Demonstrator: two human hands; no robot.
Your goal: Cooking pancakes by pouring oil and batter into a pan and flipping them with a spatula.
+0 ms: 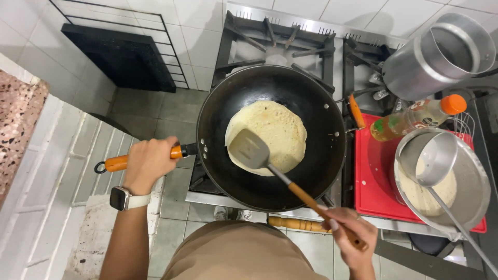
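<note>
A black wok (pixel 316 155) sits on a gas stove (pixel 280 36) with a pale round flatbread (pixel 280 127) in it. My left hand (pixel 149 162), with a watch on the wrist, grips the wok's orange handle (pixel 116 163). My right hand (pixel 347 228) holds the wooden handle of a metal slotted spatula (pixel 250 149), whose blade lies on the flatbread's near left part.
Right of the wok, a red board (pixel 374 181) carries a metal bowl of pale batter (pixel 474 192) with a ladle (pixel 436 161) in it. A bottle of oil with an orange cap (pixel 415 118) lies beside it. A metal pot (pixel 441 54) stands at the back right. Tiled counter lies to the left.
</note>
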